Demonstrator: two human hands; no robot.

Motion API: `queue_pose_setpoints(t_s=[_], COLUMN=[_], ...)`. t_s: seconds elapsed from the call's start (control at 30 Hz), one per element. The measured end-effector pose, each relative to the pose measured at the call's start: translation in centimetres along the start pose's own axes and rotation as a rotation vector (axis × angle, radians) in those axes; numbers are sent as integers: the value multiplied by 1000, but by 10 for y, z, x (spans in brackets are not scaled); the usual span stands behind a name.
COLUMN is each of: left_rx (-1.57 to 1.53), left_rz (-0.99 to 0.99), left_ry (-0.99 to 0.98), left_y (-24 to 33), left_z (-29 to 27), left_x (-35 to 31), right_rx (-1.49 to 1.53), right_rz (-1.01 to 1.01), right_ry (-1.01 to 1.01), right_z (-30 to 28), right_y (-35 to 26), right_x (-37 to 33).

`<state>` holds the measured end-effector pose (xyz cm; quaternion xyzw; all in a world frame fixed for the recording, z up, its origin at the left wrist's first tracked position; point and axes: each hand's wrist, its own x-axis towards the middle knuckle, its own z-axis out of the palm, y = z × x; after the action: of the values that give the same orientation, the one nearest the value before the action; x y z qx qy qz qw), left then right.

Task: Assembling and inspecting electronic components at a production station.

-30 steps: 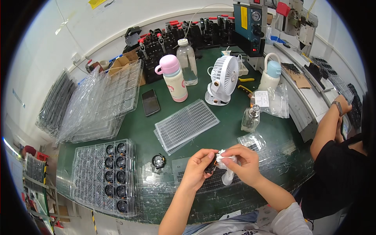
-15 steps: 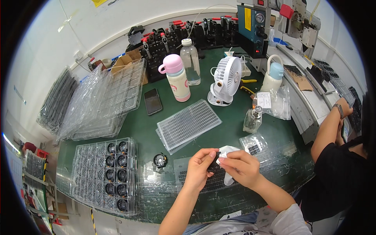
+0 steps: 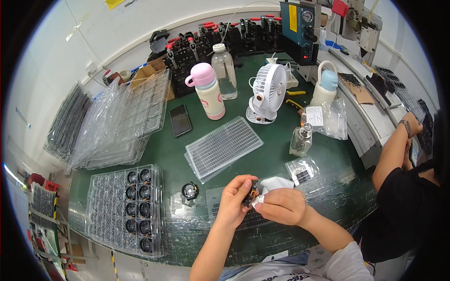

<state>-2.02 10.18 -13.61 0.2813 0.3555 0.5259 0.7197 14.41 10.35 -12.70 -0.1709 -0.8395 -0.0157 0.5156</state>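
My left hand (image 3: 236, 199) grips a small black round part (image 3: 251, 194) with an orange bit on its side, held on edge between thumb and fingers. Pinched in my right hand (image 3: 284, 206) is a white cloth (image 3: 277, 183), its corner touching or very close to the part. Beneath both hands lies a sheet of small black pieces (image 3: 215, 209), mostly hidden. To the left, a similar black ring-shaped part (image 3: 190, 191) rests on the green table. A clear compartment tray (image 3: 107, 210) farther left holds several black round parts in its right-hand columns.
Behind my hands are perforated sheets (image 3: 224, 149), a phone (image 3: 180, 120), a pink-capped bottle (image 3: 206, 91), a white fan (image 3: 268, 93) and a glass dispenser bottle (image 3: 300, 140). Stacked clear trays (image 3: 126, 117) stand at left. A co-worker's arm (image 3: 391, 154) is at right.
My left hand has turned the black part so its orange bit shows. My right hand has shifted slightly left and down, and the cloth now spreads behind its fingers.
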Motion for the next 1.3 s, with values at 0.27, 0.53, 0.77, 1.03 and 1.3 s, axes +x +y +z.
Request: queue_pose_setpoints(t_s=[0.27,0.53,0.77,1.03,1.3], left_rx=[-30,-64,-62,375,824], left_rz=[8,-9,-6,92,493], left_ry=[-111,-180,-153,33,639], left_y=[2,2,0,36,65], left_z=[1,-4,-6,-22,-135], left_x=[-4,-3,-2,-1,-10], right_rx=[-30,-60,-11,16,8], right_rz=[70,91,140,205,307], right_ry=[28,1,-12,27,-36], right_z=[6,7,6,12,8], right_y=[-3,-4,-3,1,3], right_x=[-5,-5,-3,-8,-4])
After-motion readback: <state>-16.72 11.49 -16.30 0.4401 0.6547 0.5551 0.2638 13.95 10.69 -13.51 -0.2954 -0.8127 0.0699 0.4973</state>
